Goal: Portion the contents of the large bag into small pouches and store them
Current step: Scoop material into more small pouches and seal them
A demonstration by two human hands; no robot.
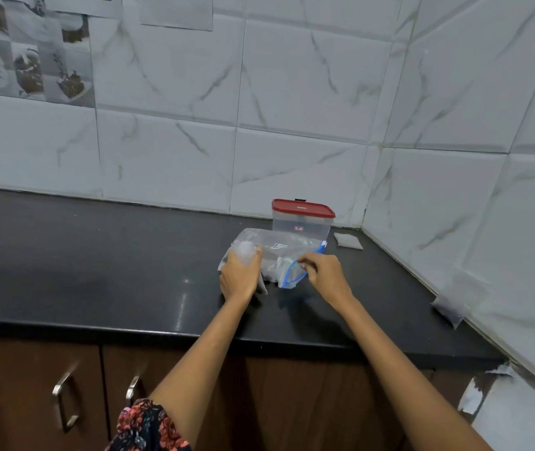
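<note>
Big clear bag [269,252] sits just in front of the red-lidded container [302,219]; left hand [238,279] grips its bottom end, right hand [324,276] pinches the blue zip edge (contents unclear).

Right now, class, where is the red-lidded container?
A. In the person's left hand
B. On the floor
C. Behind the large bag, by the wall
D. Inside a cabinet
C: the red-lidded container stands on the counter behind the large bag, near the tiled wall.
</note>
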